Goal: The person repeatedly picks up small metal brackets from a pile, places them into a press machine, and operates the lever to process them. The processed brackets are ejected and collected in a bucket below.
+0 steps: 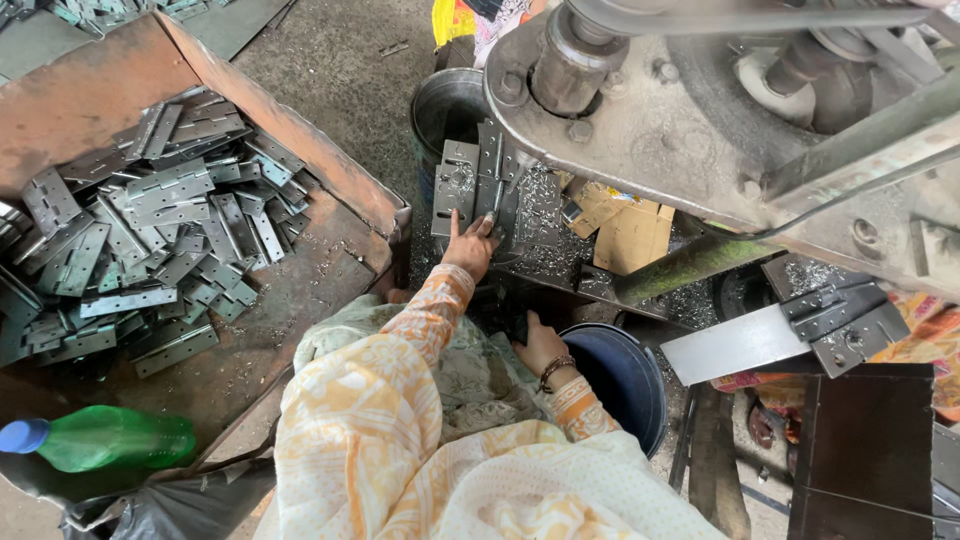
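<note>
My left hand (470,245) reaches forward onto the press bed, its fingers resting on the lower edge of an open grey metal hinge (468,185) that lies under the machine head. My right hand (540,345), with a bead bracelet on the wrist, is lower down by my lap. It reaches into a dark gap next to a blue bucket (625,378), and its fingertips are hidden there. Both sleeves are orange and white patterned cloth.
A rusty tray (280,120) on the left holds a heap of grey hinges (150,220). A large press machine (650,130) overhangs the bed with metal shavings (545,220). A steel bucket (445,105), cardboard (630,238), more hinges (835,312) and a green bottle (115,438) stand around.
</note>
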